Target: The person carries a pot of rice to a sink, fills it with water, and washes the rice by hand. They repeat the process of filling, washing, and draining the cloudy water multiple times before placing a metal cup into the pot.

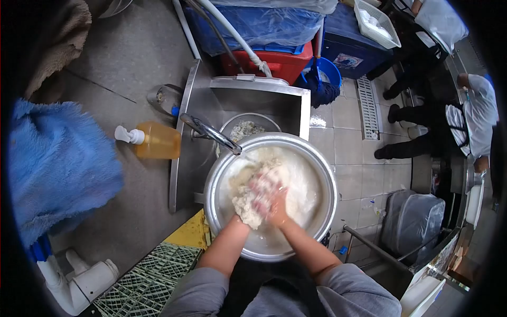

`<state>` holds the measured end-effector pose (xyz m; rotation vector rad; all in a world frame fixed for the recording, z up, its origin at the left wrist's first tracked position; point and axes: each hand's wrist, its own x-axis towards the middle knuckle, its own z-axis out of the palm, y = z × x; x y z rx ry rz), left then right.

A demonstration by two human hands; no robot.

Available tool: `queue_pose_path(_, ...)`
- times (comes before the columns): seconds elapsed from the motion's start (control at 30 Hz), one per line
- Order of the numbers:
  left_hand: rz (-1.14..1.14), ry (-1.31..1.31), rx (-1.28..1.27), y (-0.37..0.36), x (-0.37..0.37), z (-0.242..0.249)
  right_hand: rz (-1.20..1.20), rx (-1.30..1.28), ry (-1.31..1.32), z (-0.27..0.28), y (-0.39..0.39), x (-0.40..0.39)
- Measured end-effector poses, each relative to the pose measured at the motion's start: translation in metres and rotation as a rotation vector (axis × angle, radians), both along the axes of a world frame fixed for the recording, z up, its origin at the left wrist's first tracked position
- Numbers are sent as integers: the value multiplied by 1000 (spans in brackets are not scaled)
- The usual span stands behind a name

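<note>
A large round metal pot [328, 182] stands in front of me with cloudy white water [306, 190] in it. Both hands are inside, among a wet, pale grainy mass that looks like rice [243, 207]. My left hand [257, 203] is mostly buried in the rice, which clings over it up to the wrist. My right hand [278, 205] is pressed against the same mass from the right, its fingers curled in and blurred by motion. Above the pot's back left rim, the metal faucet [214, 136] ends close to the rice.
Behind the pot is a steel sink [253, 90] holding a strainer bowl [270, 121] with food scraps. A soap bottle [158, 141] and blue towel [66, 164] lie on the left counter. A mop [323, 90] rests in a blue bucket [334, 71]. Co-workers [478, 105] stand at right.
</note>
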<state>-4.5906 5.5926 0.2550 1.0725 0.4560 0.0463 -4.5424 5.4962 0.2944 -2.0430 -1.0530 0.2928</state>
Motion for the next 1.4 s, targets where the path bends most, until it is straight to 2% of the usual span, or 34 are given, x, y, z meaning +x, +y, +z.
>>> queue_pose_path(0.03,-11,-29,100,-3,-1,6,-72,-27,3,-10,3,15)
queue_pose_path(0.1,4,-90,159,-3,0,21,-270,-29,213,-13,2,39)
queue_pose_path(0.2,160,-130,-446,4,9,40,-218,223,149,-12,14,-2)
queue_pose_path(0.27,87,-144,-394,7,5,21,-53,255,203,-6,14,-17)
queue_pose_path(0.3,48,-151,-365,9,3,4,78,180,31,-1,8,-13)
queue_pose_path(0.33,8,-158,-336,11,1,-10,19,148,12,-8,7,1)
queue_pose_path(0.37,27,-184,-415,11,3,-25,-40,115,-8,-18,11,23)
queue_pose_path(0.4,46,-211,-496,11,7,-40,-161,237,139,-20,17,44)
queue_pose_path(0.43,66,-239,-577,10,14,-52,-273,120,152,-42,18,47)
queue_pose_path(0.47,86,-267,-659,12,19,-57,-207,-78,76,-40,17,45)
queue_pose_path(0.6,-253,558,349,56,57,36,30,-767,-64,-34,11,-9)
queue_pose_path(0.67,-441,502,801,70,43,31,211,-722,-94,-18,-10,-35)
queue_pose_path(0.7,-531,467,1027,75,35,29,303,-781,-58,-3,-19,-39)
queue_pose_path(0.73,-561,521,978,78,28,29,395,-842,-20,15,-32,-37)
queue_pose_path(0.83,-432,428,1368,69,-18,-12,599,-1051,-53,41,-61,-9)
queue_pose_path(0.87,-601,507,1309,66,-26,-15,574,-1040,-27,14,-77,1)
queue_pose_path(0.9,-765,589,1241,65,-34,-17,552,-1105,26,23,-73,21)
queue_pose_path(0.93,-926,670,1164,61,-43,-19,519,-1319,105,18,-61,38)
queue_pose_path(1.0,-873,583,1149,36,-66,5,393,-1210,-116,-21,-60,57)
queue_pose_path(1.03,-820,709,1099,18,-70,16,392,-1170,-120,-41,-54,59)
queue_pose_path(1.07,-838,605,1162,2,-85,6,392,-1131,-123,-61,-49,60)
queue_pose_path(1.1,-1049,404,1138,-4,-84,21,432,-1125,-136,-66,-42,59)
queue_pose_path(1.13,-943,506,1156,-23,-81,38,471,-1118,-148,-71,-35,59)
queue_pose_path(1.2,-986,191,1248,-53,-89,11,635,-1163,-196,-53,11,45)
queue_pose_path(1.3,-966,196,1322,-97,-61,17,881,-1225,-270,-32,65,28)
queue_pose_path(1.4,-943,111,1282,-109,-46,17,907,-1102,50,-36,68,29)
